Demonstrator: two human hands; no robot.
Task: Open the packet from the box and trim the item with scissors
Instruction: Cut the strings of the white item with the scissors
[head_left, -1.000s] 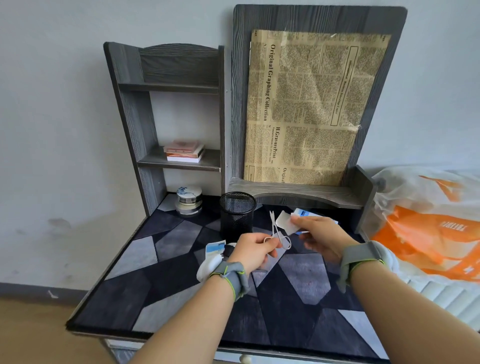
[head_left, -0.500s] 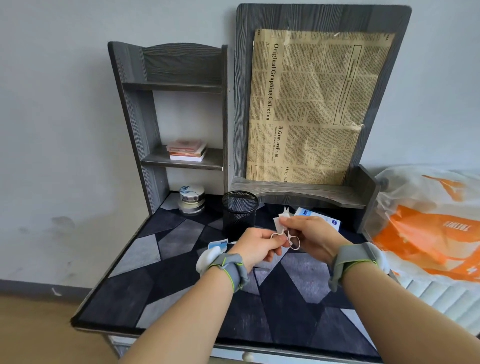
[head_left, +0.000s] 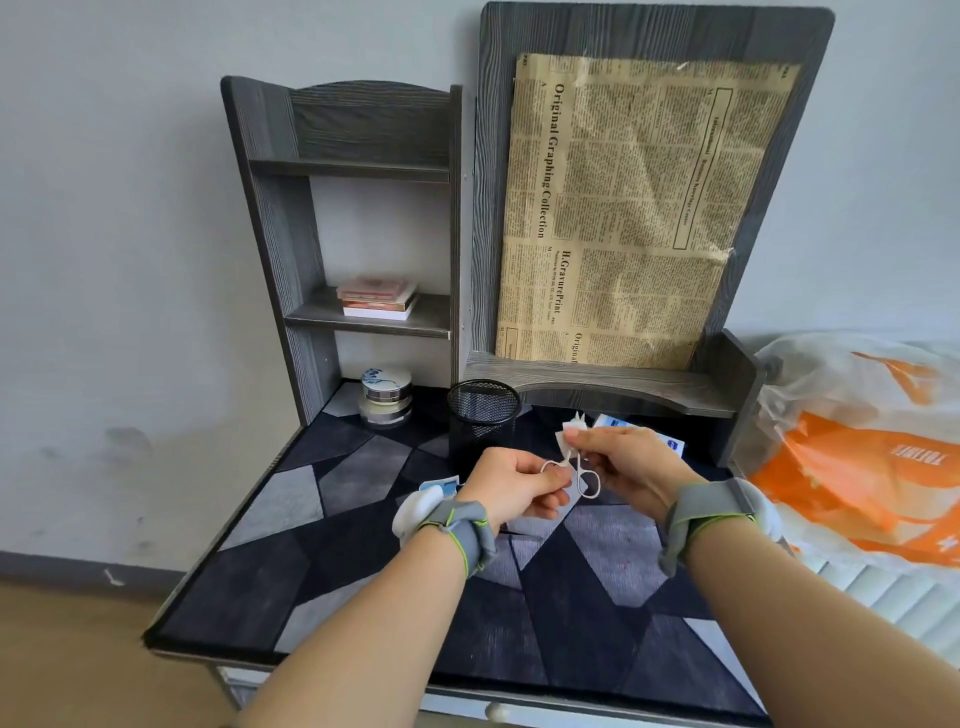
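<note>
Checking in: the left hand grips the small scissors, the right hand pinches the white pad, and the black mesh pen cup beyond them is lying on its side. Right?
Not quite. The head view shows the black mesh pen cup standing upright, not on its side. The rest holds: the left hand grips the small scissors, and the right hand pinches the white pad.

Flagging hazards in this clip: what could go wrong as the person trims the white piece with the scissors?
1. The right hand pinches the white piece right beside the blades of the scissors held by the left hand; its fingers could get nicked.
2. The piece is held in the air, so it may flop and cut crooked, or offcuts may scatter on the patterned mat.
</note>
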